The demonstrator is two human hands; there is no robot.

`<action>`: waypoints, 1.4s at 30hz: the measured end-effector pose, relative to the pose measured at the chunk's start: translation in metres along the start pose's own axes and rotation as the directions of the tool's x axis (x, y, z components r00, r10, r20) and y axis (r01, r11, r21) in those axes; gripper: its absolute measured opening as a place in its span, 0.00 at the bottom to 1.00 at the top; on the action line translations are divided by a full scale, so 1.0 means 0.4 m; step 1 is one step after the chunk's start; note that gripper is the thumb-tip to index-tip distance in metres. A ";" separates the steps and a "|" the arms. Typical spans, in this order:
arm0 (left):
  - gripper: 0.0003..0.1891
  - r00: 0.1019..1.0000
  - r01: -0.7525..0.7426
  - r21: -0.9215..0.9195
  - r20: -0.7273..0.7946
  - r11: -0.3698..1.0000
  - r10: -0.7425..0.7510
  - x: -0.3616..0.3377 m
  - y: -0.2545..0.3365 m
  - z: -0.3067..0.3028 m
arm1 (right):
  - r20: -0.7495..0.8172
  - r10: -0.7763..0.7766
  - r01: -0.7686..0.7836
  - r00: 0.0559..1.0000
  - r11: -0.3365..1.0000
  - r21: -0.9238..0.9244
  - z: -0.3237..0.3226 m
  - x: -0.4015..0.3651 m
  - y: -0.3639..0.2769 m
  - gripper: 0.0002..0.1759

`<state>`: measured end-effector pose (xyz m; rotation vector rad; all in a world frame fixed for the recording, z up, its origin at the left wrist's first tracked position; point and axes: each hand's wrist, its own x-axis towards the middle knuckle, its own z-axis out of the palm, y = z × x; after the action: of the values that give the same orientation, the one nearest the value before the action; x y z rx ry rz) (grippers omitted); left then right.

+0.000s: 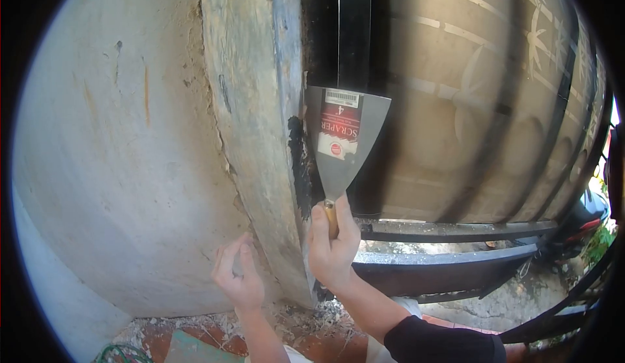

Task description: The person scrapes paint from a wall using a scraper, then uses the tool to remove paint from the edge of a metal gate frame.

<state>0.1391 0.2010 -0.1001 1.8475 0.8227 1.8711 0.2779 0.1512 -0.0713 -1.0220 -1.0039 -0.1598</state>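
A wide-bladed scraper with a red-and-white label stands upright in my right hand, its blade pointing up. My fingers and thumb close round its short wooden handle. The blade's left edge is right at the side of the worn post, where black paint is peeling. Lower left, my left hand is raised in front of the plaster wall, close to the post's base. Its fingers are loosely bent with gaps between them, and nothing shows in them.
A black metal gate with tan patterned panels fills the right side. Its lower rail carries pale flakes. Paint chips and debris litter the floor by the post. A green sheet and a green hose lie lower left.
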 end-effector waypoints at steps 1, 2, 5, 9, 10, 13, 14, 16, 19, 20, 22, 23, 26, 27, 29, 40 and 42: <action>0.09 1.000 0.008 0.006 0.002 1.000 -0.008 0.001 0.004 -0.003 | -0.005 -0.035 0.035 0.999 0.999 0.004 0.006 -0.011 0.007 0.18; 0.09 1.000 0.004 0.012 0.005 1.000 -0.004 0.001 0.004 -0.008 | -0.009 -0.031 0.031 0.999 0.999 0.010 -0.001 -0.027 0.016 0.18; 0.09 1.000 0.002 0.040 -0.009 0.999 -0.002 0.001 -0.013 -0.016 | 0.019 -0.057 0.058 0.998 0.997 -0.048 -0.039 -0.060 0.046 0.23; 0.10 0.993 0.104 -0.018 -0.050 0.994 -0.104 -0.009 -0.017 -0.008 | -0.059 -0.008 0.008 0.998 1.000 0.001 -0.002 0.060 -0.050 0.21; 0.10 0.990 0.134 0.009 -0.037 0.991 -0.134 -0.004 -0.012 -0.010 | -0.065 -0.002 0.002 0.998 1.000 0.003 0.003 0.076 -0.062 0.21; 0.10 0.995 0.092 0.041 -0.035 0.995 -0.090 -0.003 -0.016 -0.020 | -0.045 -0.022 0.020 0.999 0.998 -0.060 0.001 0.064 -0.061 0.21; 0.10 0.995 0.091 0.039 -0.037 0.995 -0.089 -0.002 -0.020 -0.025 | -0.045 -0.026 0.023 0.999 0.998 -0.060 -0.007 0.029 -0.039 0.21; 0.10 0.992 0.091 -0.008 -0.089 0.996 -0.091 0.000 -0.029 -0.029 | -0.067 -0.035 0.029 0.997 0.996 -0.086 -0.025 -0.023 -0.004 0.22; 0.10 0.974 0.185 -0.100 -0.113 0.978 -0.196 0.000 -0.027 -0.027 | -0.053 -0.042 0.036 0.998 0.993 -0.112 -0.025 0.014 -0.031 0.22; 0.10 0.975 0.187 -0.092 -0.107 0.978 -0.197 -0.004 -0.028 -0.028 | -0.065 -0.070 0.061 0.995 0.989 -0.132 -0.019 0.035 -0.037 0.22; 0.10 0.984 0.151 -0.022 -0.089 0.988 -0.153 -0.006 -0.032 -0.026 | -0.075 -0.102 0.092 0.992 0.987 -0.131 -0.002 0.070 -0.054 0.23; 0.10 0.985 0.152 -0.020 -0.084 0.988 -0.153 -0.007 -0.028 -0.026 | -0.069 -0.126 0.115 0.990 0.981 -0.154 0.004 0.077 -0.065 0.23; 0.10 0.988 0.117 -0.038 -0.092 0.992 -0.120 -0.003 -0.018 -0.036 | -0.062 -0.192 0.177 0.979 0.964 -0.199 -0.005 0.027 -0.046 0.25; 0.10 0.986 0.131 -0.050 -0.098 0.990 -0.135 -0.002 -0.011 -0.043 | -0.077 -0.205 0.185 0.976 0.959 -0.213 -0.011 0.000 -0.018 0.25; 0.10 0.982 0.145 -0.071 -0.112 0.987 -0.153 -0.002 -0.008 -0.038 | -0.094 -0.136 0.116 0.986 0.974 -0.193 -0.012 -0.011 -0.008 0.27; 0.10 0.973 0.186 -0.114 -0.116 0.976 -0.199 -0.001 -0.013 -0.049 | -0.064 -0.176 0.151 0.982 0.946 -0.287 -0.019 -0.050 -0.002 0.29; 0.10 0.974 0.189 -0.104 -0.105 0.976 -0.200 -0.003 -0.017 -0.043 | -0.072 -0.201 0.174 0.977 0.945 -0.279 -0.013 -0.032 0.006 0.28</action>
<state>0.1213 0.2031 -0.1046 1.5555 0.9039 1.8712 0.2752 0.1445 -0.0835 -1.1531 -1.0047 -0.5133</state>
